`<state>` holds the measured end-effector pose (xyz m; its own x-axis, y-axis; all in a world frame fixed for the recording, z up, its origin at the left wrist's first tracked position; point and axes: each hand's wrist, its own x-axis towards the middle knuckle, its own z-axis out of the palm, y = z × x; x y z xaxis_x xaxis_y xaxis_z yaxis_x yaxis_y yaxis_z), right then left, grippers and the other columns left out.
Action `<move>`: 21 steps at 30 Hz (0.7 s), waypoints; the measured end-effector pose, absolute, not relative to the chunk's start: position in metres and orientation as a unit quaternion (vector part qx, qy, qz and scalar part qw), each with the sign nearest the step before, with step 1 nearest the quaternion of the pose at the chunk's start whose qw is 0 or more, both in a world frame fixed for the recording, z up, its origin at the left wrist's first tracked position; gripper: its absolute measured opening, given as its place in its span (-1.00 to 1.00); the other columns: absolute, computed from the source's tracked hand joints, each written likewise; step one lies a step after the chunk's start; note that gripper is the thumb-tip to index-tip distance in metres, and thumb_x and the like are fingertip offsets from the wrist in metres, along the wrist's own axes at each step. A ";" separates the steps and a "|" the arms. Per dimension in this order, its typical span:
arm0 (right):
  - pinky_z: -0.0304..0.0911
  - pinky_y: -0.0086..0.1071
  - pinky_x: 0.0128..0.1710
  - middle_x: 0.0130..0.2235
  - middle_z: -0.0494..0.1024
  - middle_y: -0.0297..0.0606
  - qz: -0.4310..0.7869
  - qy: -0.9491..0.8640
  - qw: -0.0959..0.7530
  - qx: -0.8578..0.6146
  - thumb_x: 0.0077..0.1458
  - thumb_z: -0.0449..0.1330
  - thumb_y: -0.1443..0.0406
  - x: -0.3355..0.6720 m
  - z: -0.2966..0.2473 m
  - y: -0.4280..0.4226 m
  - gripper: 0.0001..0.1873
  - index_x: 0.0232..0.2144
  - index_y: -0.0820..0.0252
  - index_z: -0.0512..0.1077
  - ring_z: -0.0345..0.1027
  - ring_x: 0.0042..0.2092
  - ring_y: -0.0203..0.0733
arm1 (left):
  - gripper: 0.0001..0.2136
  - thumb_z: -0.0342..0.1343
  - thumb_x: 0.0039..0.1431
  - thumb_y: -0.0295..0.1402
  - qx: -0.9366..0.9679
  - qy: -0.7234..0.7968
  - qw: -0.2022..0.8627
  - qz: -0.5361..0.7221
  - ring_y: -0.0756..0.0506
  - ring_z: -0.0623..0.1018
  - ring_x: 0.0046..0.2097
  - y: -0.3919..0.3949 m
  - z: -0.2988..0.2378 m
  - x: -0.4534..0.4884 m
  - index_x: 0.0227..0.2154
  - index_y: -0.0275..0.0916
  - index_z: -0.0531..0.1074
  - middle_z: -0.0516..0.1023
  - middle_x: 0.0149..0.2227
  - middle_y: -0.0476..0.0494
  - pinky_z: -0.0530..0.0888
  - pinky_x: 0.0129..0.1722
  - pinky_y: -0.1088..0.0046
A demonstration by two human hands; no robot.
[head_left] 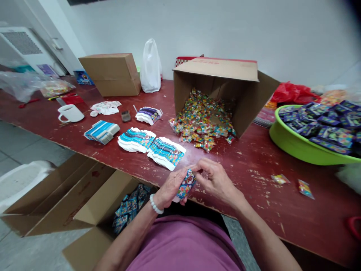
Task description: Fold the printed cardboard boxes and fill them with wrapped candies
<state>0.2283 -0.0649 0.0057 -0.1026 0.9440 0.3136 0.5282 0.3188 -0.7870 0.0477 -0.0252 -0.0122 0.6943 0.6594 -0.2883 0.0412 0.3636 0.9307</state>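
My left hand [172,187], with a pale bead bracelet [156,205] at the wrist, is closed around a small blue printed candy box [187,184]. My right hand [213,177] has its fingers bent in a pinch at the box's upper right edge; its fingertips are partly hidden. Just beyond my hands lie two fanned stacks of flat blue cartons, a nearer stack [167,152] and a farther stack [137,140]. Wrapped candies [201,120] spill from a cardboard box [216,69] lying on its side.
An open carton [96,209] below the table's left edge holds filled blue boxes [131,207]. On the red table [248,210] stand a white mug [70,113], blue-and-white cartons [102,131], purple cartons [148,114], a green basin [299,150] of purple packs and two loose candy packets [306,188].
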 end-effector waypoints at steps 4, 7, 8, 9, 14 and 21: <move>0.30 -0.37 -0.22 -0.29 0.59 -0.30 0.359 -0.669 0.428 -0.491 0.16 0.15 0.41 0.231 0.008 -0.064 -0.84 -0.31 0.15 0.54 0.46 -0.26 -0.22 | -0.39 -0.07 0.24 0.07 0.518 0.324 0.762 0.213 0.04 0.39 -0.64 -0.024 -0.009 0.048 0.20 -0.25 0.34 0.44 -0.49 -0.08 0.34 -0.71 0.57; 0.29 -0.29 -0.07 -0.16 0.56 -0.24 0.369 -0.673 0.446 -0.460 0.21 0.13 0.37 0.229 0.008 -0.066 -0.82 -0.23 0.12 0.54 0.45 -0.12 -0.18 | -0.35 -0.07 0.22 0.11 0.473 0.337 0.783 0.222 0.00 0.42 -0.65 -0.024 -0.010 0.049 0.22 -0.25 0.29 0.48 -0.50 -0.09 0.37 -0.72 0.52; 0.28 -0.27 -0.03 -0.13 0.54 -0.22 0.359 -0.671 0.458 -0.461 0.22 0.13 0.36 0.226 0.006 -0.067 -0.82 -0.20 0.12 0.53 0.43 -0.08 -0.17 | -0.33 -0.08 0.22 0.12 0.456 0.347 0.788 0.225 -0.02 0.43 -0.66 -0.024 -0.011 0.050 0.23 -0.24 0.27 0.48 -0.51 -0.09 0.38 -0.72 0.51; 0.27 -0.25 -0.01 -0.11 0.52 -0.21 0.348 -0.666 0.469 -0.464 0.22 0.13 0.35 0.223 0.004 -0.068 -0.82 -0.18 0.11 0.52 0.42 -0.05 -0.16 | -0.32 -0.09 0.21 0.14 0.442 0.357 0.791 0.229 -0.04 0.44 -0.66 -0.024 -0.012 0.051 0.23 -0.23 0.25 0.47 -0.53 -0.07 0.38 -0.72 0.49; 0.31 -0.29 -0.12 -0.06 0.50 -0.21 0.319 -0.656 0.472 -0.495 0.22 0.13 0.32 0.210 -0.019 -0.065 -0.78 -0.11 0.07 0.49 0.40 -0.07 -0.16 | -0.35 -0.04 0.20 0.12 0.420 0.357 0.794 0.255 -0.05 0.46 -0.62 -0.023 -0.021 0.054 0.22 -0.20 0.23 0.47 -0.53 -0.03 0.41 -0.65 0.47; 0.33 -0.25 -0.13 -0.10 0.55 -0.17 0.210 -0.571 0.437 -0.663 0.10 0.18 0.20 0.267 -0.048 -0.007 -0.68 -0.10 0.16 0.50 0.43 -0.18 -0.12 | -0.49 0.29 0.05 -0.22 0.432 0.334 0.793 0.271 0.01 0.49 -0.35 -0.019 -0.030 0.046 0.04 -0.25 0.33 0.56 -0.21 -0.19 0.41 -0.37 0.52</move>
<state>0.2675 -0.0070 -0.0481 0.2601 0.9402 0.2198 0.5725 0.0331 -0.8193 0.0464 -0.0187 -0.0304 0.6306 0.7177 -0.2952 -0.1407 0.4798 0.8660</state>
